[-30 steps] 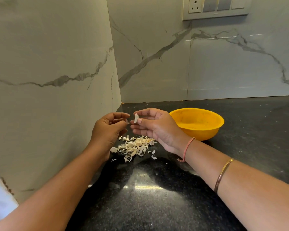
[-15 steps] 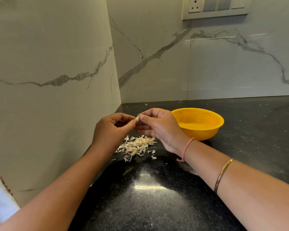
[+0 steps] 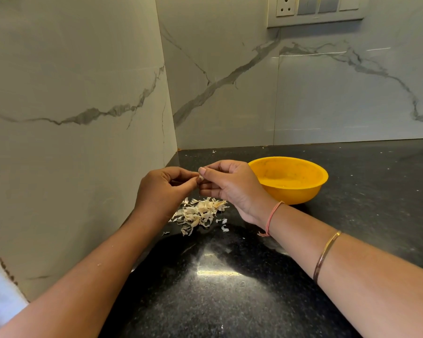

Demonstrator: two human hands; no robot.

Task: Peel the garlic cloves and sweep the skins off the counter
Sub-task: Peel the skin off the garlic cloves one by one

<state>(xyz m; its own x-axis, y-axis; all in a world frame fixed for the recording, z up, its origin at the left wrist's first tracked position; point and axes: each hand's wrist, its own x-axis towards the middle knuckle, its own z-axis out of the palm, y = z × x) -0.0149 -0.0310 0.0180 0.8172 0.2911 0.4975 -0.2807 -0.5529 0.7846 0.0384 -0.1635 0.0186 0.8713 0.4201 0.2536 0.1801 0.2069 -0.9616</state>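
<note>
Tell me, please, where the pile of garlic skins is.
Head view: the pile of garlic skins lies on the black counter, beneath the left hand and right hand, left of the yellow bowl.

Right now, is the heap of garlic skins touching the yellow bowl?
Apart. The head view shows a strip of bare black counter between the heap of garlic skins and the yellow bowl.

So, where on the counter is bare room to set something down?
Free: the counter right of the yellow bowl, and the near stretch in front of the skins pile. Crowded: the corner, where left hand and right hand pinch a garlic clove over the skins.
</note>
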